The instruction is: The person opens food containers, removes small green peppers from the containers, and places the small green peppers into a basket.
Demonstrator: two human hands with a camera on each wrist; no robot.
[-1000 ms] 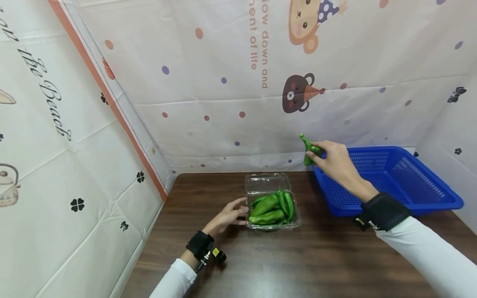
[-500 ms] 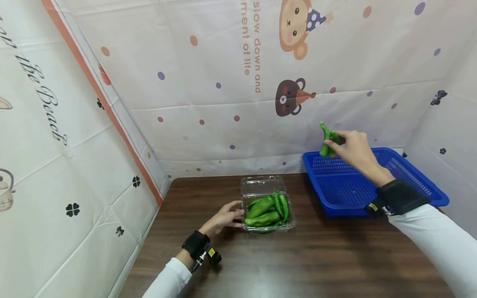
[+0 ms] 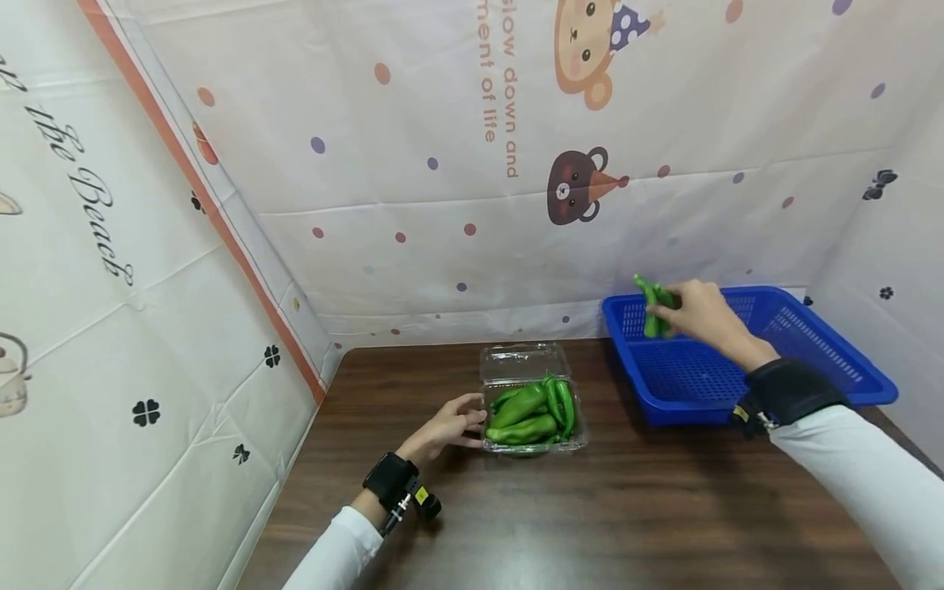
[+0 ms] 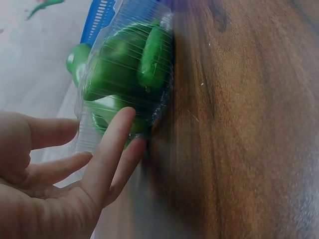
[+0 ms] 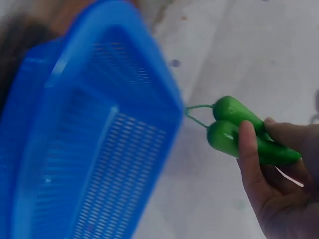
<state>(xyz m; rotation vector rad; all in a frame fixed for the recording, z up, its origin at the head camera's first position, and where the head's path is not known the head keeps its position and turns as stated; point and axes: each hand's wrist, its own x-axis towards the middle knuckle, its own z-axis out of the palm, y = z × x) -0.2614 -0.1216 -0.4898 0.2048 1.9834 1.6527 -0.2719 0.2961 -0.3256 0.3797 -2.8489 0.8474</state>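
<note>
In the head view my right hand (image 3: pixel 701 311) pinches two green peppers (image 3: pixel 652 310) over the back left part of a blue basket (image 3: pixel 634 385). The right wrist view shows these smooth peppers (image 5: pixel 224 135) between thumb and fingers, with thin green strands meeting near the basket's rim (image 5: pixel 167 84). My left hand (image 3: pixel 451 422) is at the left side of a clear plastic box (image 3: pixel 525 366) that stands with its lid back, holding several green peppers (image 3: pixel 524 407). Its fingers are spread and fairly straight against the box wall (image 4: pixel 87 124) in the left wrist view.
A dark brown wooden table (image 3: pixel 531 516) carries the box and the basket, with the basket to the right of the box. Behind the table hangs a white printed sheet (image 3: pixel 413 180), and another white sheet (image 3: pixel 184 328) stands along the left.
My right hand has carried the two peppers to the right, over the basket, and in the last half second has come lower. The left hand stays at the box.
</note>
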